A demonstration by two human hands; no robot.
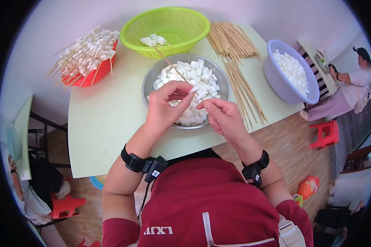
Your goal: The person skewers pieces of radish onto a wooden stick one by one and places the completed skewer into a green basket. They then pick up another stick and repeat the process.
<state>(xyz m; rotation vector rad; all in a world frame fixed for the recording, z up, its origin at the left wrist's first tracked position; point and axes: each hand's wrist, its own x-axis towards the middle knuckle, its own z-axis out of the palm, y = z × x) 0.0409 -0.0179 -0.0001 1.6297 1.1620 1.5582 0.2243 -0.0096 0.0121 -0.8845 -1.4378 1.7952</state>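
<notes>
The pale green table (107, 119) fills the middle of the view. On it, at 2 o'clock from the centre, stands a lavender tub (276, 82) of white chunks. At 12 o'clock is a lime mesh basket (185, 24). Just below it sits a steel bowl (150, 78) heaped with white cubes. A red bowl (99, 72) of loaded sticks lies at 10 o'clock, and loose bamboo sticks (235, 45) fan out at 1 o'clock.

Both hands work over the steel bowl's near half. The left hand (165, 109) pinches a white chunk (197, 91) between thumb and forefinger. The right hand (224, 119), at 4 o'clock from it, closes its fingertips on the near end of the skewer (173, 68). The skewer is thin and pale tan and slants toward 11 o'clock across the bowl. Its far end carries a few white cubes inside the basket.
</notes>
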